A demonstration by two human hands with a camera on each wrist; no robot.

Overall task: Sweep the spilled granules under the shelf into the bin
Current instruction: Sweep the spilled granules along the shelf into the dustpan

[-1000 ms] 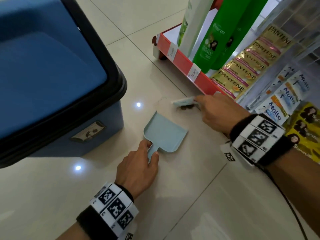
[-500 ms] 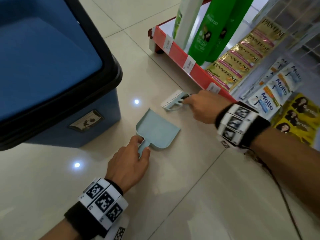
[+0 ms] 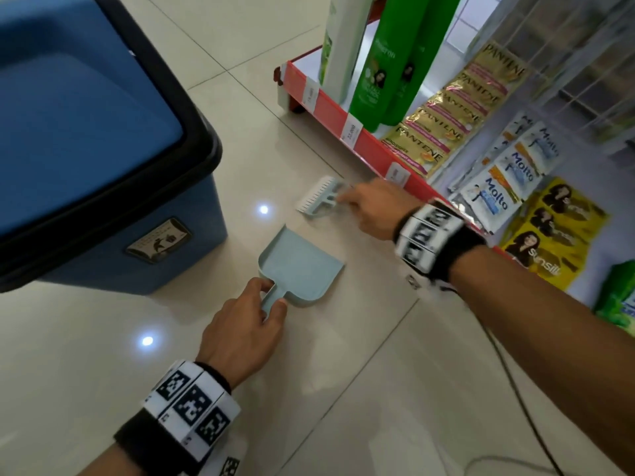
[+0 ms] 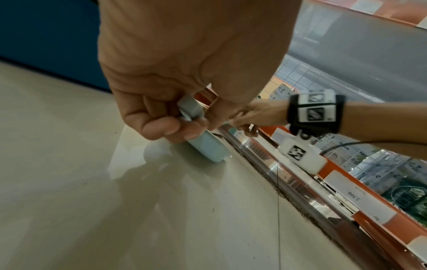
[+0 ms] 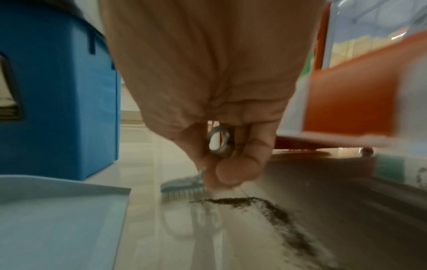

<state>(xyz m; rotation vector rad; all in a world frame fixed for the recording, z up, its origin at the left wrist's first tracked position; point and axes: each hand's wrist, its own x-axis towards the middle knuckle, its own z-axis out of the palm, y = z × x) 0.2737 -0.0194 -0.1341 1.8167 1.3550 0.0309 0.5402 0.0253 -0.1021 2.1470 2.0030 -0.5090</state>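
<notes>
We count one pale-blue dustpan [image 3: 301, 266], one matching hand brush [image 3: 318, 198], one blue bin [image 3: 103, 187] with a black rim. Our left hand [image 3: 242, 329] pinches the dustpan handle, pan flat on the floor tiles [image 3: 343, 389] just beside the bin. Our right hand [image 3: 372, 209] grips the brush handle, bristles down at the end of one dark trail of granules [image 5: 265, 210] running along the red shelf edge [image 3: 330, 113]. Two green shampoo bottles [image 3: 388, 60] stand on that shelf.
</notes>
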